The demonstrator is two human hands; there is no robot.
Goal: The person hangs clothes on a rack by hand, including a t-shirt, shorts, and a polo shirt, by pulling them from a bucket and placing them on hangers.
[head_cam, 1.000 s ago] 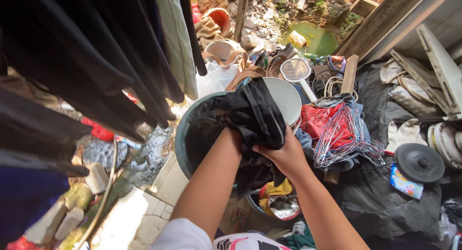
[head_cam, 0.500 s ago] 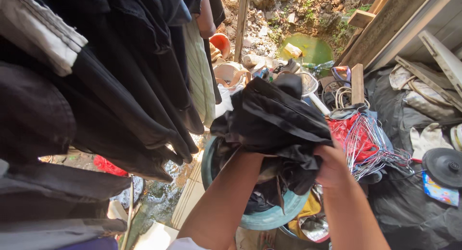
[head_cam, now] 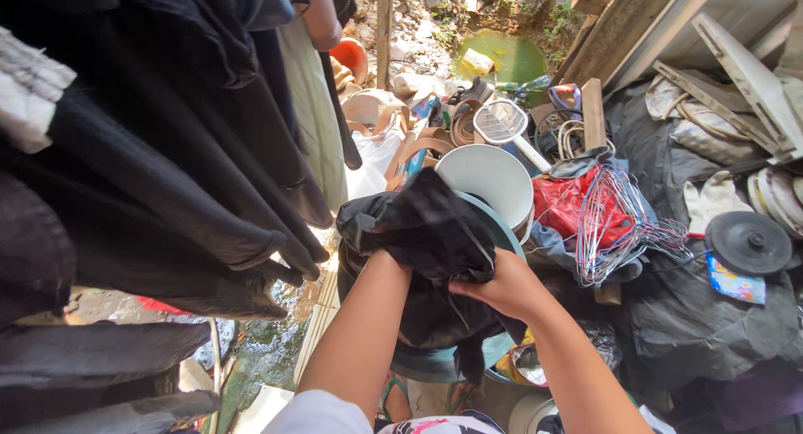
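Note:
A crumpled black garment (head_cam: 427, 233) is bunched above a teal tub (head_cam: 502, 233). My right hand (head_cam: 502, 288) grips its lower right edge. My left hand is buried in the cloth; only the left forearm (head_cam: 364, 334) shows, so its fingers are hidden. Part of the garment hangs down into the tub. Dark clothes (head_cam: 167, 166) hang in a row on the left, close to my left arm.
A white bucket (head_cam: 489, 179) stands behind the tub. A tangle of wire hangers (head_cam: 615, 225) on red cloth lies to the right, with a black disc (head_cam: 747, 243) further right. Behind are a racket-shaped swatter (head_cam: 502, 120), a green puddle (head_cam: 510, 58), planks and rubble.
The black garment has come down from its raised position to just above the tub. My view has shifted, so the white bucket shows again.

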